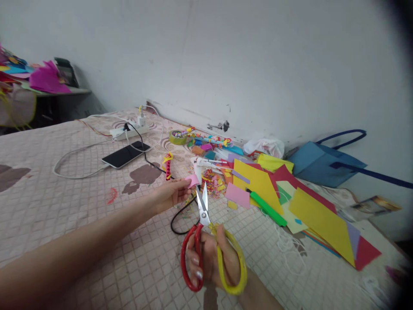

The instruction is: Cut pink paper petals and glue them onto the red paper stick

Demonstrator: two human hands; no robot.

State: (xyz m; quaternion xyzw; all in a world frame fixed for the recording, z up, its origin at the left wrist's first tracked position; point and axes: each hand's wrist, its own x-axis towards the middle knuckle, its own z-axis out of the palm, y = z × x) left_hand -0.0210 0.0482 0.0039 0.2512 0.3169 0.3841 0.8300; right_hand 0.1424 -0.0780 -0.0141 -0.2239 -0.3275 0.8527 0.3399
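Pinched between the fingers of my left hand [172, 193] is a small piece of pink paper [192, 181]. My right hand [211, 258] holds a pair of scissors [204, 215] with one red and one yellow handle, fingers through the loops. The blades are spread and point away from me, their tips just below the pink paper. Whether a blade touches the paper, I cannot tell. Beyond the blades lie many tiny colourful paper scraps [214, 181] and a white glue gun [206, 162]. A larger pink paper piece [238, 196] rests to the right.
Yellow sheets [318, 219], red sheets and a green cutter [267, 209] lie at right, near a blue bag [322, 161]. A phone [125, 154], a power strip [129, 131] and cables lie at left. Tape [178, 137] sits near the wall.
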